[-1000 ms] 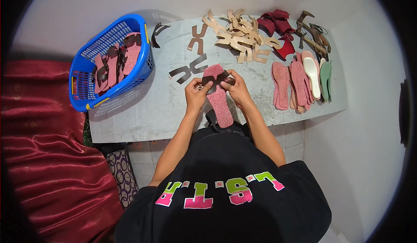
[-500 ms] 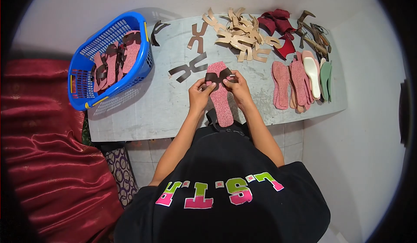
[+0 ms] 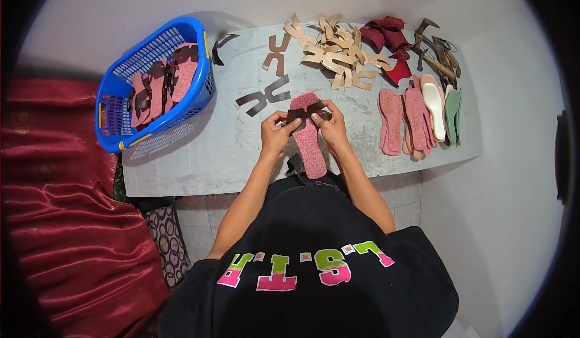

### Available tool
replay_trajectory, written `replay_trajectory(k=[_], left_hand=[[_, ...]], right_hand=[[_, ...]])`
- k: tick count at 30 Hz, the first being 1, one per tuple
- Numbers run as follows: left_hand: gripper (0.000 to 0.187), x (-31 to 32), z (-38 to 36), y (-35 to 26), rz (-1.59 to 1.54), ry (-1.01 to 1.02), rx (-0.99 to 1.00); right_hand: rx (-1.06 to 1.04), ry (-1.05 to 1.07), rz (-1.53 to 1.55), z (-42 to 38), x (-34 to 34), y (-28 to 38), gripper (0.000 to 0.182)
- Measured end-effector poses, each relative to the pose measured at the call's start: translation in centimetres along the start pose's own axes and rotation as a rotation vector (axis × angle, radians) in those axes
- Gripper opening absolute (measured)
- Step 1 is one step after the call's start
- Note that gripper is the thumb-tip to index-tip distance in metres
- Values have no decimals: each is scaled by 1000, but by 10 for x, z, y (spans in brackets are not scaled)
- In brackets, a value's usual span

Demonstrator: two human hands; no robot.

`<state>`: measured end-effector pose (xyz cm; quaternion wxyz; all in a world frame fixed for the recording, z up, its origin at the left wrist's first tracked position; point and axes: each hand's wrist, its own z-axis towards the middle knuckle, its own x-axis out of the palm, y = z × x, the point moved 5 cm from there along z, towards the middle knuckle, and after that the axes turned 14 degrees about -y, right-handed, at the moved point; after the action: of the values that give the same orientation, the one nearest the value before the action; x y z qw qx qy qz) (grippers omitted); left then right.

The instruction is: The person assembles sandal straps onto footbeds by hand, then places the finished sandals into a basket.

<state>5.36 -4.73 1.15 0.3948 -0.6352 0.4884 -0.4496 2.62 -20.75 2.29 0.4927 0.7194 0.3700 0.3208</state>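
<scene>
Between my hands is a pink speckled sandal sole (image 3: 312, 148), its narrow heel end toward my body. A dark brown H-shaped strap (image 3: 305, 115) lies across its front part. My left hand (image 3: 277, 134) is closed on the strap's left side, thumb on top near the middle. My right hand (image 3: 332, 126) pinches the strap's right side, thumb also on top; the fingertips under the sole are hidden. Left of the sole, another dark strap (image 3: 264, 95) lies flat on the table, with a brown strap (image 3: 276, 54) beyond it.
A blue basket (image 3: 204, 90) at the left holds several pink soles with dark straps. Beige straps (image 3: 335, 51) are heaped at the back, beside dark red pieces (image 3: 386, 33). Hammers and tools (image 3: 438, 54) lie at the back right. Pink soles (image 3: 391, 120) and green soles (image 3: 453, 117) stand near the right edge.
The strap's right side now lies bunched closer under my right fingers, and my right thumb has shifted slightly inward. The sole stays in nearly the same place.
</scene>
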Motion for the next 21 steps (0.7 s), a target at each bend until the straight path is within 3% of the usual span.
replay_trajectory(k=[12, 18, 20, 21], left_hand=[[26, 0, -6, -5, 11, -10, 26], [57, -12, -15, -8, -65, 3, -100], [76, -14, -27, -25, -26, 114, 116], [76, -18, -31, -25, -25, 103, 115]], right_hand=[[7, 23, 36, 1, -2, -4, 22], [121, 56, 142, -2, -1, -7, 25], [167, 39, 147, -3, 4, -10, 25], [214, 5, 161, -6, 7, -12, 25]])
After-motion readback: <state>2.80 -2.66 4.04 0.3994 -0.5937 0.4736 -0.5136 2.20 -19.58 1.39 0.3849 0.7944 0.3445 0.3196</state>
